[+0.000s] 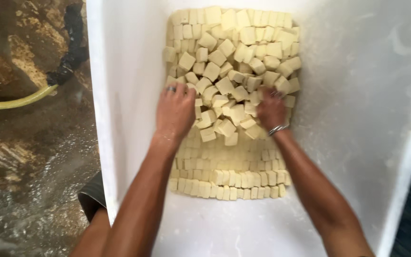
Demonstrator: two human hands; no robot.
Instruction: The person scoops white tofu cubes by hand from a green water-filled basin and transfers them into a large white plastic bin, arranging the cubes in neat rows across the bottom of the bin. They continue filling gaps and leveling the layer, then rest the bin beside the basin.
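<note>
Pale yellow cubes [231, 71], soft-looking like cut curd, packed in a slab on a white tray [357, 95] with raised walls; neat rows at the slab's near edge, a loose tumbled heap across its middle and far end. Left hand [174, 112], ring on one finger, pressed flat on the heap's left side, fingers spread apart and clamped on nothing. Right hand [271, 112], bangle [278, 128] at the wrist, dug into the heap's right side, fingers curled down among the cubes; whether closed on any, cannot tell. Left of the tray, wet stained floor [29, 157] and a yellow-green hose [15, 101]. Risk, as a judgement: too hard a press or sweep likely to crush or crumble cubes, or push some out of the heap across the tray.
</note>
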